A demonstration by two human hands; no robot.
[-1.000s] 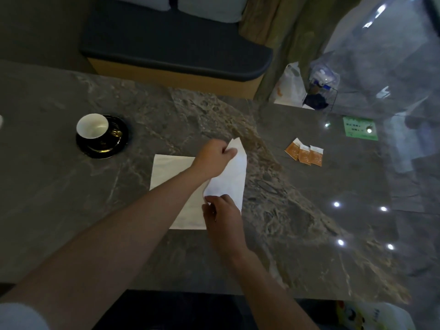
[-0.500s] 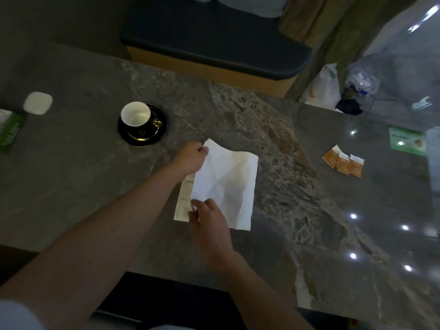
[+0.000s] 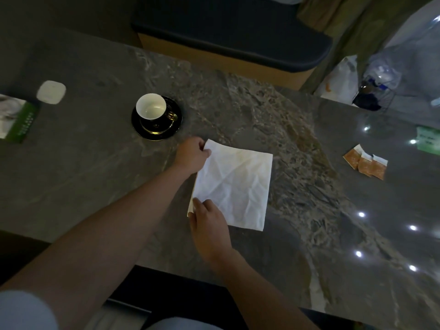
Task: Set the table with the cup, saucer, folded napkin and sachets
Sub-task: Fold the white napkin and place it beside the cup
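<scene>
On the marble table (image 3: 95,163), the white napkin (image 3: 234,184) lies folded, its left edge pinched by the left hand (image 3: 191,156) at the far corner and the right hand (image 3: 209,225) at the near. The cup (image 3: 151,110) on its saucer (image 3: 175,126) stands just beyond the left fingers; the sachets (image 3: 366,163) lie well right.

At the left edge of the frame, a green-and-white packet (image 3: 16,121) is being cut off, its print too small to read. At the right edge, a green card (image 3: 428,140) is also running out of the picture, its lettering blurred. The left hand (image 3: 191,156) is covering the upper left corner of the napkin (image 3: 234,183), and the right hand (image 3: 209,231) is hiding the lower left corner, so the grip there cannot be told. Printing on the sachets (image 3: 365,161) is too small to make out.
</scene>
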